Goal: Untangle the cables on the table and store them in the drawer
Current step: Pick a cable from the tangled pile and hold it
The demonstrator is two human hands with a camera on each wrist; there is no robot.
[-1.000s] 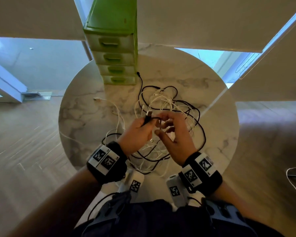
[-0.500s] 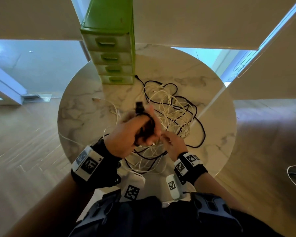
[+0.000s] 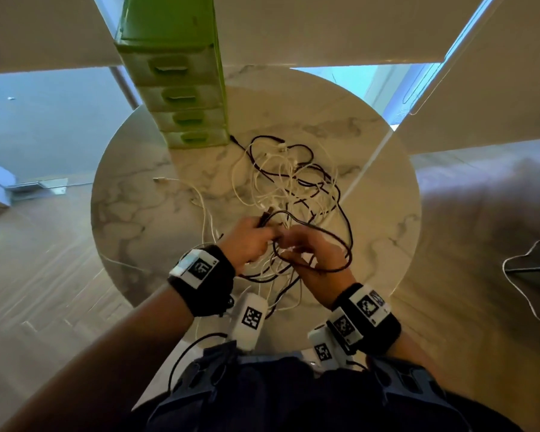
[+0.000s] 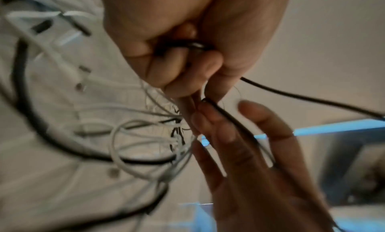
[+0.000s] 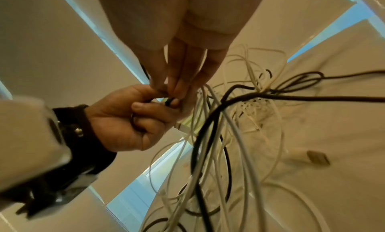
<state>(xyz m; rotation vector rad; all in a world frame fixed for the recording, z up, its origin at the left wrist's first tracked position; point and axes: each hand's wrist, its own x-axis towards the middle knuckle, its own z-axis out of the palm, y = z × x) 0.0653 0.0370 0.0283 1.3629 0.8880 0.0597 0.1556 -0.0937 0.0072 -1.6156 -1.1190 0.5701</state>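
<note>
A tangle of white and black cables lies on the round marble table, just in front of both hands. My left hand grips the plug end of a black cable, its fingers curled round it. My right hand meets it fingertip to fingertip and pinches the same black cable, whose loop hangs round that hand. White cables dangle below the hands. The green drawer unit stands at the table's far edge with all its drawers closed.
A loose white cable ends in a USB plug on the left of the table. Another white plug lies on the marble near the tangle. A separate white cable lies on the floor to the right.
My left hand, raised with the black plug half a second ago, has come down level with my right hand. The hands are close together again and a black loop now hangs round the right one.
</note>
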